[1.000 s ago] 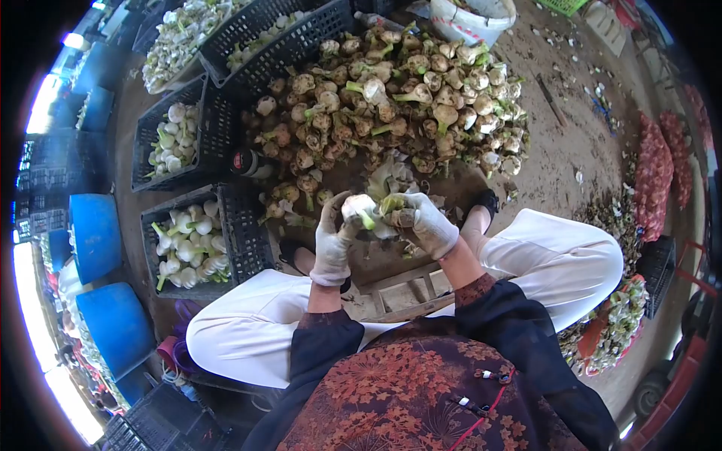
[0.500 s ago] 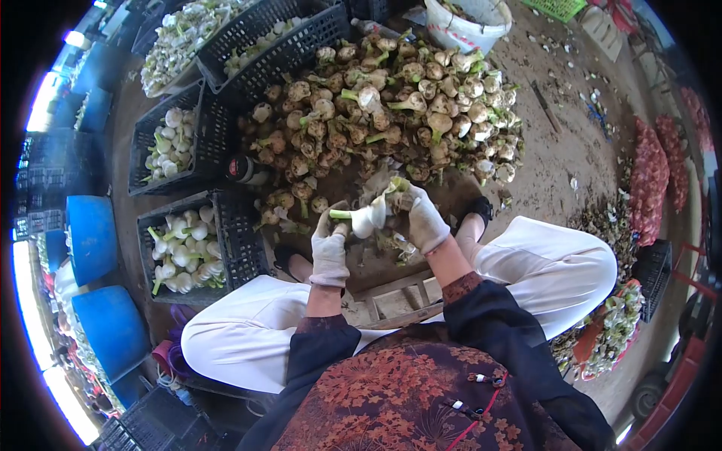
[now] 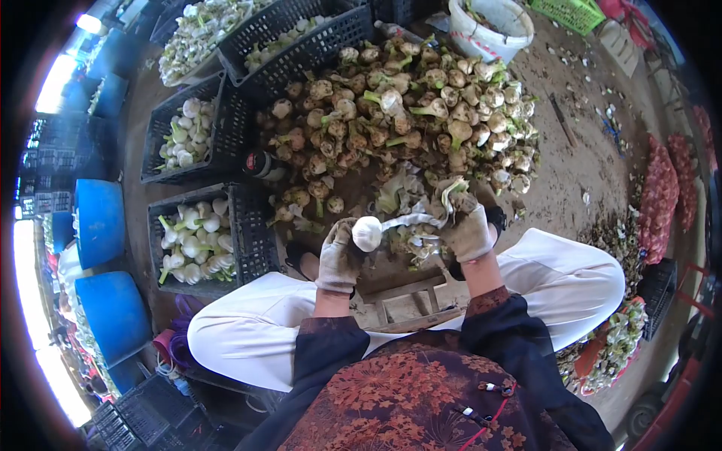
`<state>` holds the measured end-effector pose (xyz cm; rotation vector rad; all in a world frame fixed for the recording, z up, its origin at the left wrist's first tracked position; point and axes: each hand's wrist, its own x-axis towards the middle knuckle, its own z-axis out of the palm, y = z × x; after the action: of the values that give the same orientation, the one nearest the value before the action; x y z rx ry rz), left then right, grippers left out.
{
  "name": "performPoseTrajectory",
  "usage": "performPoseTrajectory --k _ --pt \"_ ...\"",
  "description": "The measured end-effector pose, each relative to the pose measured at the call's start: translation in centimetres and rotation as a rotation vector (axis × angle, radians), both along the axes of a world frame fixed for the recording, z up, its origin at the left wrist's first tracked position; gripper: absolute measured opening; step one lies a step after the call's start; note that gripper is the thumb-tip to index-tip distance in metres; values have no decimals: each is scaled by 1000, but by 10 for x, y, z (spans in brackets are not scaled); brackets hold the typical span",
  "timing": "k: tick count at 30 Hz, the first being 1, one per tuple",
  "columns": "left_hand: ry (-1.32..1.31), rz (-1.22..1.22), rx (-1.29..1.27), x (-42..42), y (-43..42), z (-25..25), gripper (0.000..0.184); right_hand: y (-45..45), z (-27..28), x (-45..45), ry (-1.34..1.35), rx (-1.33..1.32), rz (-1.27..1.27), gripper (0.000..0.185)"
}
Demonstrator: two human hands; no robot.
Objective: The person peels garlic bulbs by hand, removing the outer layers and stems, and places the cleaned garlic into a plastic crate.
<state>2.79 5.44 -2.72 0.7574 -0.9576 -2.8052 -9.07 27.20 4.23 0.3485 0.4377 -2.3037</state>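
My gloved left hand [image 3: 340, 257] grips a white garlic bulb [image 3: 367, 234] by its stem side, which the fingers hide. My gloved right hand [image 3: 466, 229] is closed on a strip of garlic skin [image 3: 415, 219] that stretches across to the bulb. More loose skin bunches up above the right fingers. Beyond both hands lies a big heap of unpeeled, soil-stained garlic bulbs [image 3: 406, 105]. Peeled skins [image 3: 402, 188] lie on the ground between the hands and the heap. To the left, a black crate [image 3: 252, 233] contains cleaned white bulbs with green stems.
A second black crate [image 3: 218, 124] of white garlic stands farther left. At the back are a white bucket [image 3: 492, 37] and a green basket [image 3: 571, 11]. Blue tubs [image 3: 113, 316] line the left side. Red mesh sacks [image 3: 656, 199] and a long thin tool [image 3: 560, 119] lie right.
My right hand has pulled away to the right, drawing a strip of skin off the bulb. The bulb has turned in my left hand, its green stem now hidden.
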Motion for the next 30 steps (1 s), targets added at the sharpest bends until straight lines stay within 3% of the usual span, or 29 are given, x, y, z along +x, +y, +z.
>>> performPoseTrajectory --k 1,3,5,6,8,10,11,12,13,15,17,18,19,20,21,23,25,27,29,30 --pt "36 37 190 -1 -1 -4 25 0 -9 1 1 -2 5 13" --pt "-49 102 462 -10 -12 -21 33 -3 -39 5 -18 260 -61 13" --pt "-62 189 487 -18 -30 -23 37 -5 -54 17 -129 312 -39 17" --pt "-147 321 308 -28 -37 -8 38 -4 -64 19 33 419 74 21" --pt "-12 453 208 -53 -87 -1 31 -5 -81 33 470 757 312 29" --pt "329 431 328 -63 -155 31 43 -3 -115 42 924 1116 588 37" --pt "337 507 275 -72 -150 84 55 1 -134 42 1095 1255 740 41" --pt "222 601 107 -76 -170 91 61 -4 -103 26 995 1458 1003 41" --pt "391 360 47 -76 -190 82 58 -2 -109 16 996 1459 1006 41" --pt "123 454 -277 -81 -177 55 47 4 -124 -5 897 1850 848 42" --pt "-94 462 -432 -90 -111 71 31 1 -133 -34 901 1959 476 43" --pt "-248 226 -676 -86 -93 59 22 -4 -141 -49 937 1969 493 43" --pt "-244 -43 -1224 -80 -75 38 23 -11 -148 -66 977 1975 509 43" --pt "-176 28 -902 -82 -35 31 33 -19 -148 -81 945 1952 696 40" --pt "-249 -113 -954 -70 -15 7 41 -21 -152 -90 957 1956 779 37" --pt "-163 -317 -851 -55 16 -22 56 -23 -155 -95 972 1934 661 35" --pt "-210 -398 -1049 -59 34 -1 70 -20 -145 -81 995 1851 610 27" --pt "-118 -342 -1159 -57 30 -22 78 -23 -130 -51 588 914 300 34" --pt "46 -281 -575 -56 28 -20 73 -37 -86 -25 471 775 254 39" --pt "29 -333 -860 -52 22 -24 69 -40 -71 -20 407 747 305 33"
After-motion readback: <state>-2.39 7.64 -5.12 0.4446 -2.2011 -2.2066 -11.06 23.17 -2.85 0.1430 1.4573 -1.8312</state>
